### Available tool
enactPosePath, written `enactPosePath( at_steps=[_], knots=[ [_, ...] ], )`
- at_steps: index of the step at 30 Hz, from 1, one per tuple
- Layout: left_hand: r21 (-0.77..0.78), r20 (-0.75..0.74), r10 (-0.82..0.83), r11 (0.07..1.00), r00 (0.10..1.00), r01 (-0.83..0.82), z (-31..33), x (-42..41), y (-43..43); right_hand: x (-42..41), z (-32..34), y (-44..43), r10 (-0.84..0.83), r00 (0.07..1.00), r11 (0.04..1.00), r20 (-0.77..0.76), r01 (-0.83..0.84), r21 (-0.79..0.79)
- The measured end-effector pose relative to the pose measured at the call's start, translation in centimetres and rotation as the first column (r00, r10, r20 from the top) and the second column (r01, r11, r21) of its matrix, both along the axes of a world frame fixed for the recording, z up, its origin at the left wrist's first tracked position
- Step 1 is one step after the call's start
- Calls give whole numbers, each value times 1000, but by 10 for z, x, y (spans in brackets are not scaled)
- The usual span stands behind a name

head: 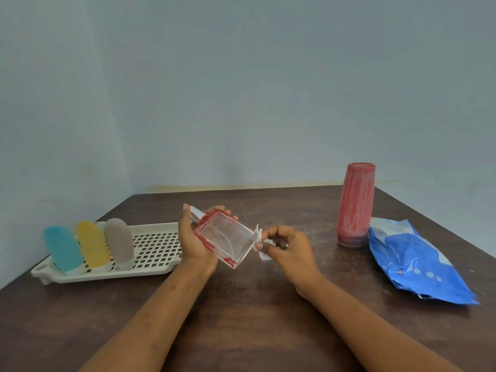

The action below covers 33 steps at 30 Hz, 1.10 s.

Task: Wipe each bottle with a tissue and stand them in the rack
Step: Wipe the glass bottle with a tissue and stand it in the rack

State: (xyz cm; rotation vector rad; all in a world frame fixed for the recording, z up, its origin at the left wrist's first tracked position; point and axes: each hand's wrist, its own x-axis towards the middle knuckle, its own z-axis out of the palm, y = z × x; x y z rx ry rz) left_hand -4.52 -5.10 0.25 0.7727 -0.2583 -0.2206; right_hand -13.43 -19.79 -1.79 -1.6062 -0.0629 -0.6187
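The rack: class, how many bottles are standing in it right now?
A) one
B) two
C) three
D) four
C: a blue bottle, a yellow bottle and a grey bottle stand side by side at one end of the rack.

Probably a home: bare painted wall (241, 76), worn wooden table (241, 326)

Left hand (194, 242) is gripping tilted clear bottle (226, 237), red-smeared; right hand (287, 248) is pinching tissue (259, 234) at its base corner. Rack (155, 245) holding three coloured bottles (92, 244) is sitting left of left fingers (214, 210); red bottle (355, 205) and blue pack (413, 261) are sitting right of right fingers (268, 232), on bench (255, 318).
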Motion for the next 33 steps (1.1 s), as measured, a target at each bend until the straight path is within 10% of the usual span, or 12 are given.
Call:
enactPosePath(
  at_steps=[12,33],
  knots=[
    [-13,82,139,990,987,-138,-2,6,-2,-11,-1,15,283,955,936,-85,-294,-192],
    [161,340,229,941,912,-297,-7,8,-4,-12,4,12,161,959,909,-232,-236,-345]
  ],
)
